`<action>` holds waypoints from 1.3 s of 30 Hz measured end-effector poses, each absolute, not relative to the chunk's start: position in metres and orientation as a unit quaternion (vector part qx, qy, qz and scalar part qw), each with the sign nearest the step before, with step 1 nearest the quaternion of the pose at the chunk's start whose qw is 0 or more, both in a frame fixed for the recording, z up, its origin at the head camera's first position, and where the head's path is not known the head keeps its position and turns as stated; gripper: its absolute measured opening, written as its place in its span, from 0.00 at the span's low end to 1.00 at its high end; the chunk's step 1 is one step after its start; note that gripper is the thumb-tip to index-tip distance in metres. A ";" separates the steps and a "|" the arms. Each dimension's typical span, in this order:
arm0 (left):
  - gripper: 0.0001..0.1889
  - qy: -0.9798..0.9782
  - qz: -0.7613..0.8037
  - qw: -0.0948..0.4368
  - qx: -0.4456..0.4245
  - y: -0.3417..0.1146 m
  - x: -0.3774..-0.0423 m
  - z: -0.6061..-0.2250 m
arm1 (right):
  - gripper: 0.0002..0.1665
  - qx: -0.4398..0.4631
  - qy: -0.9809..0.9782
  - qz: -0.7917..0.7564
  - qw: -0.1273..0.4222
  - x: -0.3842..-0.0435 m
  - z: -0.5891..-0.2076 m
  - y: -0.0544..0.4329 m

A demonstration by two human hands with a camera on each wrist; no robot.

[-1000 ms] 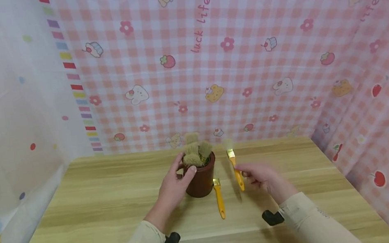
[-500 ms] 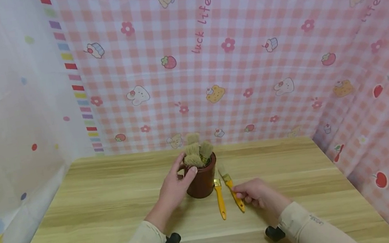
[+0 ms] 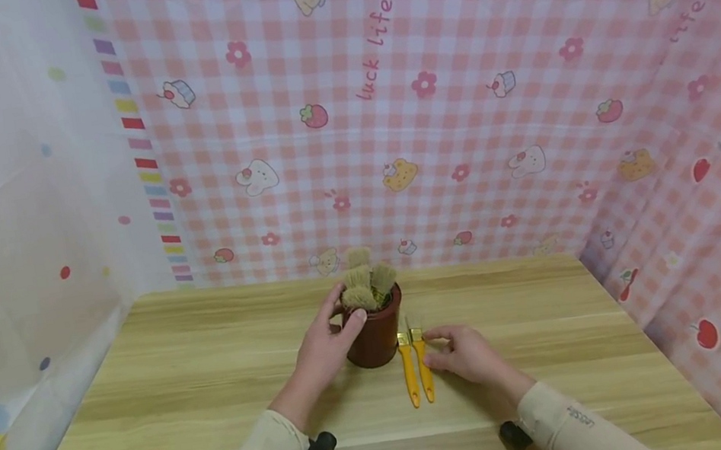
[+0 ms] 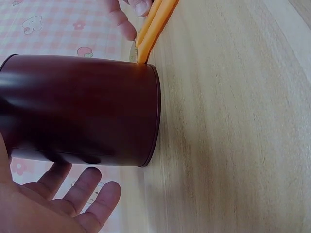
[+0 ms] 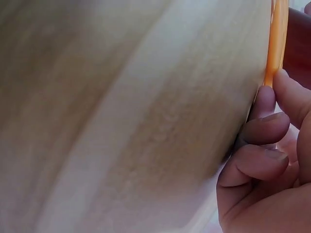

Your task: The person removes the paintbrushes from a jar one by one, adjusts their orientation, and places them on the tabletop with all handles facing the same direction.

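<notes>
A dark brown cup [image 3: 373,338] stands upright on the table, brush bristles [image 3: 358,279] sticking out of its top. My left hand [image 3: 328,341] holds it on the left, thumb at the rim. In the left wrist view three fingers [image 4: 80,191] extend loosely beside its wall. Right of the cup lie two paintbrushes with yellow handles side by side: the left paintbrush [image 3: 411,375] close to the cup, the right paintbrush [image 3: 425,373] beside it. My right hand [image 3: 464,352] touches the right paintbrush's outer edge with thumb and forefinger, which stand apart along it.
The wood-patterned table [image 3: 219,399] ends at a pink checked cloth [image 3: 349,142] behind. A white cloth [image 3: 16,189] hangs on the left, and checked cloth continues on the right. Black wrist mounts [image 3: 320,448] sit under both sleeves.
My right hand has brought the right paintbrush down, left and toward me, turning it until it lies parallel to the other one. My left hand stays on the cup.
</notes>
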State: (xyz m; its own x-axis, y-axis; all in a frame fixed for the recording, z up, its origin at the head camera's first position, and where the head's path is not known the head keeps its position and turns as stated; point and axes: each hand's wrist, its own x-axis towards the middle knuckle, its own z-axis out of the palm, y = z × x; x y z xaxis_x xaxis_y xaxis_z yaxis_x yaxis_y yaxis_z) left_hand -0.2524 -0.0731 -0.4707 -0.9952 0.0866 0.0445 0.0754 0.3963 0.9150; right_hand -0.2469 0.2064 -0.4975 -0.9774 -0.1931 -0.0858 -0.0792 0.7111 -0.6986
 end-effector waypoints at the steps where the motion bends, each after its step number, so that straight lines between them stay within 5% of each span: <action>1: 0.39 0.836 0.547 0.005 0.049 -0.073 -0.252 -0.471 | 0.28 -0.080 0.922 -0.372 0.077 -0.247 -0.498 0.207; 21: 0.39 0.833 0.551 0.001 0.050 -0.073 -0.254 -0.473 | 0.29 -0.062 0.914 -0.393 0.078 -0.250 -0.493 0.205; 32: 0.41 0.834 0.550 0.001 0.050 -0.073 -0.253 -0.470 | 0.27 -0.084 0.889 -0.450 0.000 -0.268 -0.437 0.175; 39: 0.39 0.838 0.544 -0.002 0.050 -0.075 -0.254 -0.470 | 0.28 -0.074 0.843 -0.532 0.042 -0.274 -0.422 0.166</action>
State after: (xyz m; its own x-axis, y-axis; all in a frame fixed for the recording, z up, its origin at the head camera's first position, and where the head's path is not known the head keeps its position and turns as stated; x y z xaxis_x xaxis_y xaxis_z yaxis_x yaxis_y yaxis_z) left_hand -0.2536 -0.0746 -0.4702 -0.9949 0.0822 0.0579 0.0863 0.4034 0.9109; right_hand -0.2741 0.1659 -0.4218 -0.9855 -0.1696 0.0085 -0.0807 0.4235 -0.9023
